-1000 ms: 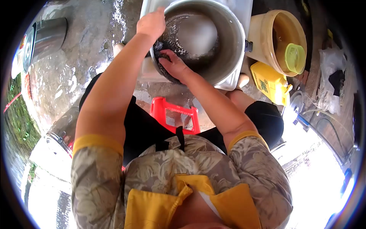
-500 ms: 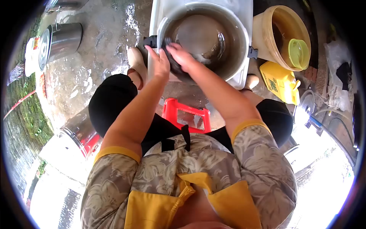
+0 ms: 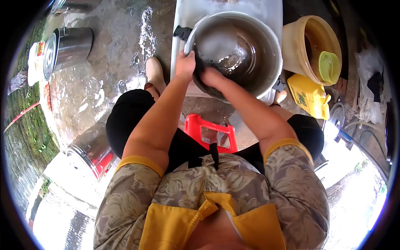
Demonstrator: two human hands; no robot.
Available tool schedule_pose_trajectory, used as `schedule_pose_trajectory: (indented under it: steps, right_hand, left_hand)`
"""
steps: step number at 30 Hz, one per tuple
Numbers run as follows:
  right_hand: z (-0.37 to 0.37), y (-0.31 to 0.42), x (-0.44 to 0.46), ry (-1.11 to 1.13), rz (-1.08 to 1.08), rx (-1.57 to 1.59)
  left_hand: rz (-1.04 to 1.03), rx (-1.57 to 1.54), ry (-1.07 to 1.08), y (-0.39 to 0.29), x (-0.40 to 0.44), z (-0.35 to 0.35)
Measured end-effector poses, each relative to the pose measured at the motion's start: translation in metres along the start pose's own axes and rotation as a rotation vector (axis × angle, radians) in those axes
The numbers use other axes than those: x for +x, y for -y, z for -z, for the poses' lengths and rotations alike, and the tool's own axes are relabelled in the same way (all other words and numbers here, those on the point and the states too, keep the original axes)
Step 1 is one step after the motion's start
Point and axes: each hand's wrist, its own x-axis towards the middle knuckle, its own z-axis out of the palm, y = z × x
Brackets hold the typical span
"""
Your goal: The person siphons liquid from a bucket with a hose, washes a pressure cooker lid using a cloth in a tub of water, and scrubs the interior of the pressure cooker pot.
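A large metal pot (image 3: 260, 54) with two black side handles lies with its wet, shiny inside facing me. My left hand (image 3: 185, 66) is closed around the pot's left rim, just below one black handle (image 3: 182, 32). Inside the pot, my right hand (image 3: 212, 78) presses at the lower left wall. Its fingers curl over something dark, blurred and in shadow, which I cannot make out. Under the pot is a white plastic surface (image 3: 183, 12).
A red plastic stool (image 3: 192, 125) stands between my legs. To the right are a cream bucket (image 3: 295, 46) holding a green scoop (image 3: 329, 66), and a yellow jug (image 3: 308, 96). Metal pots (image 3: 75, 48) stand on the wet floor at left, another (image 3: 93, 146) nearer me.
The pot has turned clockwise. My left hand, outstretched near the rim before, now grips it. My right hand has moved lower along the inner wall. The whole view has shifted slightly.
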Motion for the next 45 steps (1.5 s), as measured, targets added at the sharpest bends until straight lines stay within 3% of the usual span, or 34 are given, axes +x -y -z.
schedule_pose_trajectory:
  steps: [1,2,4,6,7,8,9,10,12,13,14,15,17,18,22,23,24,25,26,27,28,30,32,34,35,36,38,40,41,43,44,45]
  right_hand:
    - [-0.014,0.01,0.026,-0.305,-0.075,0.645]
    - [0.019,0.068,0.011,-0.404,-0.144,1.381]
    - [0.018,0.07,0.008,-0.361,-0.151,1.449]
    - [-0.031,0.0,0.019,-0.367,0.177,0.48]
    - [-0.018,-0.019,-0.015,-0.031,0.231,0.236]
    - [-0.014,-0.074,-0.025,0.203,0.205,-0.032]
    - [0.036,-0.072,-0.045,0.435,-0.044,-0.256]
    - [0.072,-0.058,-0.054,0.533,-0.255,-0.648]
    - [0.091,-0.084,-0.046,0.56,-0.325,-1.218]
    - [0.073,-0.079,-0.04,0.562,-0.325,-1.218]
    - [0.035,-0.071,-0.032,0.565,-0.433,-0.94]
    - [0.016,-0.066,-0.025,0.557,-0.532,-0.676]
    - [0.0,-0.053,-0.021,0.089,-0.147,-0.393]
    - [-0.025,-0.049,0.014,0.029,0.007,-0.256]
    - [0.031,0.069,0.015,-0.53,-0.236,1.217]
    - [0.015,0.049,0.016,-0.577,-0.181,0.796]
    - [-0.002,0.019,0.007,-0.496,0.029,0.368]
    - [0.005,0.002,-0.026,-0.123,0.02,0.075]
    - [-0.015,-0.065,-0.044,-0.079,0.124,-0.197]
    - [0.029,-0.064,-0.064,0.299,-0.078,-0.457]
    - [0.052,-0.077,-0.074,0.279,-0.23,-0.506]
    - [0.059,-0.083,-0.091,0.332,-0.212,-0.422]
    - [0.057,-0.067,-0.105,0.259,0.087,-0.382]
    - [0.043,-0.048,-0.11,0.154,0.189,-0.385]
    - [0.039,-0.044,-0.109,0.119,0.122,-0.38]
    - [0.035,-0.039,-0.108,0.081,0.055,-0.373]
    - [0.026,-0.03,-0.098,0.051,0.065,-0.337]
    - [0.014,-0.019,-0.081,-0.008,0.088,-0.271]
    - [0.01,-0.011,-0.071,-0.049,0.102,-0.243]
    - [0.01,0.007,-0.052,-0.093,0.112,-0.222]
    - [0.015,0.016,-0.045,-0.1,0.111,-0.226]
    - [0.02,0.026,-0.038,-0.143,0.067,-0.124]
  left_hand:
    - [-0.007,-0.027,0.025,-0.022,-0.008,-0.005]
    - [-0.007,-0.055,0.052,-0.042,-0.012,-0.009]
    - [-0.125,0.184,0.034,-0.036,0.004,-0.002]
    - [-0.15,0.058,0.033,-0.037,0.017,0.001]
    - [-0.234,0.129,-0.012,-0.04,0.023,0.005]
    - [-0.236,0.142,-0.019,-0.04,0.031,0.009]
    - [-0.23,0.131,0.014,-0.038,0.035,0.008]
    - [-0.225,0.12,0.042,-0.038,0.037,0.007]
    - [-0.423,0.381,0.014,-0.04,0.029,-0.01]
    - [-0.403,0.422,0.049,-0.044,0.029,-0.009]
    - [-0.335,0.247,0.102,-0.049,0.021,-0.017]
    - [-0.307,0.279,0.084,-0.048,0.026,-0.022]
    - [-0.276,0.318,0.074,-0.049,0.03,-0.027]
    - [-0.303,0.372,0.052,-0.048,0.033,-0.029]
    - [-0.399,0.509,0.015,-0.068,0.024,-0.03]
    - [-0.399,0.506,0.021,-0.066,0.024,-0.03]
    - [-0.397,0.486,0.011,-0.065,0.023,-0.029]
    - [-0.403,0.461,-0.002,-0.067,0.025,-0.029]
    - [-0.389,0.43,0.055,-0.07,0.026,-0.026]
    - [-0.403,0.452,0.08,-0.073,0.023,-0.028]
    - [-0.418,0.473,0.1,-0.075,0.023,-0.029]
    - [-0.481,0.555,0.139,-0.075,0.027,-0.036]
    - [-0.547,0.644,0.172,-0.075,0.03,-0.042]
    - [-0.537,-0.014,0.368,-0.076,0.023,-0.046]
    - [-0.386,-0.168,0.378,-0.074,0.017,-0.041]
    - [-0.391,-0.167,0.382,-0.069,0.006,-0.035]
    - [-0.363,0.275,0.095,-0.059,-0.019,-0.022]
    - [-0.305,0.55,-0.109,-0.001,-0.005,-0.003]
    - [-0.303,0.551,-0.103,0.003,-0.012,-0.003]
    - [-0.069,0.666,-0.166,0.003,-0.019,-0.005]
    - [-0.076,0.663,-0.163,-0.009,-0.017,-0.006]
    - [-0.235,0.702,-0.103,-0.024,-0.008,-0.004]
